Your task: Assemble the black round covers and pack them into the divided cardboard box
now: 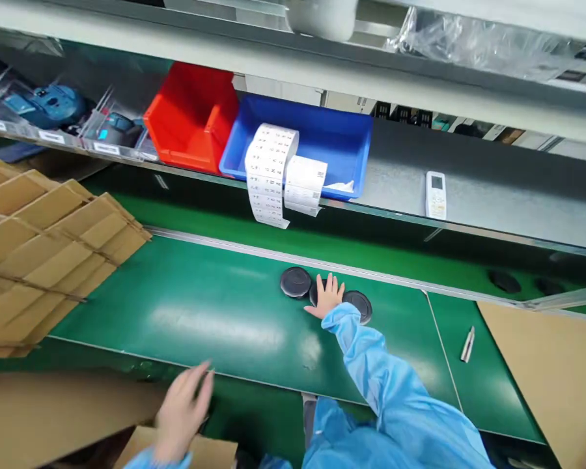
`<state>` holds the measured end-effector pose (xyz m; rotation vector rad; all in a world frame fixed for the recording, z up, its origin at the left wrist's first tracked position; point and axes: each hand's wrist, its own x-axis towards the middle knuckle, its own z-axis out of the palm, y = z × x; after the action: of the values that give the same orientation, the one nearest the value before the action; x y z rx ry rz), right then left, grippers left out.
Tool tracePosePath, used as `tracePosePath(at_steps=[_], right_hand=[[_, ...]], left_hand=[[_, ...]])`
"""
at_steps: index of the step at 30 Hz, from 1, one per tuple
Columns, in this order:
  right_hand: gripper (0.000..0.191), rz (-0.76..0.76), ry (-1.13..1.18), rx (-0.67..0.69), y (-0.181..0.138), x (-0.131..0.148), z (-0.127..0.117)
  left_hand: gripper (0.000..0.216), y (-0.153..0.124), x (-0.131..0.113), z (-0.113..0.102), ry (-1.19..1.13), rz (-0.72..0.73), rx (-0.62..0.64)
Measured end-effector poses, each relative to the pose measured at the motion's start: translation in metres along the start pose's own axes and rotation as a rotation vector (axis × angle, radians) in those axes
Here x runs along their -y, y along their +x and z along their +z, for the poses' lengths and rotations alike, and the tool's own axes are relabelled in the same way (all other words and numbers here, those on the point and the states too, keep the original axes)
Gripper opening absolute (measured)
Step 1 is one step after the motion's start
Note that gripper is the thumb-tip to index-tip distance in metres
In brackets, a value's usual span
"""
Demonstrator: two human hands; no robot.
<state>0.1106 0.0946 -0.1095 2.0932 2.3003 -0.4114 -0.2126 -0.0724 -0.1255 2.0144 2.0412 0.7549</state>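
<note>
My right hand [328,296] lies with spread fingers on the middle one of three round black discs on the green bench top [215,286]. Most of that middle disc [314,293] is hidden under the fingers. The left disc [295,282] sits beside it, and the right disc [359,305] is partly behind my blue sleeve. Lower down, off the bench's front edge, my left hand [183,407] hangs open above a cardboard box [208,451]. It is a little blurred and its fingers are stretched out with nothing in them.
Strapped flat cardboard [53,254] is stacked at the left. A shelf above carries a red bin [190,117], a blue bin [307,111] with label rolls [268,169], and a white remote control [436,195]. A box cutter [467,344] and a cardboard sheet [557,365] lie at the right.
</note>
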Motion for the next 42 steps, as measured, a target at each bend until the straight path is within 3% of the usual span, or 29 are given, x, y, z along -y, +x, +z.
tracePosePath(at_steps=[2,4,6,8,11,14,17,19,21,24,26,28,31,33,35,37,40,42], right_hand=[[0.123,0.011,-0.016,0.079,0.014,-0.016,0.007],[0.123,-0.016,-0.016,0.088,0.017,-0.017,0.019],[0.123,-0.068,-0.005,0.056,0.01,-0.011,0.033],[0.121,-0.148,0.012,0.038,-0.002,-0.007,0.047],[0.114,-0.243,0.015,0.018,-0.024,-0.013,0.064],[0.102,-0.306,-0.004,-0.049,-0.042,-0.035,0.072],[0.093,-0.391,-0.012,-0.136,-0.045,-0.054,0.077],[0.093,-0.421,-0.001,-0.169,-0.043,-0.06,0.081],[0.095,-0.406,0.02,-0.159,-0.041,-0.06,0.083],[0.099,-0.387,0.131,-0.019,-0.04,-0.043,0.077],[0.098,-0.477,0.283,0.158,-0.047,-0.012,0.064],[0.093,-0.653,0.427,0.391,-0.065,0.038,0.046],[0.092,-0.965,0.509,0.723,-0.119,0.137,0.022],[0.099,-1.146,0.473,0.821,-0.163,0.211,0.018],[0.108,-1.261,0.405,0.796,-0.202,0.283,0.03],[0.116,-1.308,0.322,0.68,-0.228,0.351,0.058],[0.125,-1.283,0.096,0.477,-0.238,0.436,0.122],[0.128,-1.2,-0.147,0.42,-0.231,0.474,0.171]], left_hand=[[0.049,0.037,-0.042,0.017,0.041,0.084,0.086],[0.072,0.091,-0.087,0.042,0.153,0.125,0.264],[0.099,0.147,-0.126,0.067,0.278,0.075,0.429],[0.11,0.191,-0.154,0.088,0.33,-0.008,0.553],[0.115,0.217,-0.177,0.107,0.274,-0.114,0.636],[0.114,0.2,-0.185,0.112,0.179,-0.182,0.579],[0.117,0.158,-0.177,0.095,-0.033,-0.165,0.398],[0.116,0.115,-0.166,0.064,-0.198,-0.103,0.28],[0.114,0.058,-0.153,0.018,-0.336,-0.068,0.229],[0.117,-0.038,-0.122,-0.062,-0.492,-0.201,0.2],[0.112,-0.102,-0.092,-0.11,-0.541,-0.368,0.147],[0.107,-0.159,-0.058,-0.146,-0.538,-0.571,0.056],[0.1,-0.227,0.0,-0.176,-0.372,-0.881,-0.149],[0.1,-0.26,0.042,-0.182,-0.188,-1.059,-0.223],[0.102,-0.282,0.083,-0.179,-0.016,-1.182,-0.196],[0.102,-0.296,0.123,-0.17,0.099,-1.219,-0.113],[0.104,-0.304,0.176,-0.146,0.145,-1.141,0.024],[0.107,-0.306,0.205,-0.124,0.137,-1.066,0.108]])
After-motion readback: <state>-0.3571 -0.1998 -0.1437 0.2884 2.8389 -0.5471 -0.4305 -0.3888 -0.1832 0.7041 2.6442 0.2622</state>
